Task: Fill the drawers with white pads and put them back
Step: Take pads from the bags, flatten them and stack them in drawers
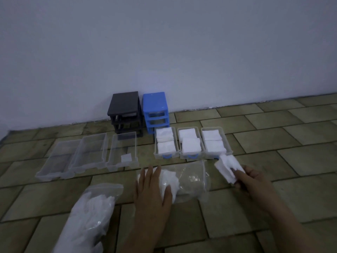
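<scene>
Right now the right hand [249, 178] pinches a small stack of white pads [227, 168] just in front of the rightmost filled drawer [216, 141]. Left hand [151, 190], fingers straight, presses flat on a clear bag [189, 179] of pads. Three clear drawers [91, 152] sit left, nearly bare, before the black frame [125, 110] and blue frame [156, 108].
</scene>
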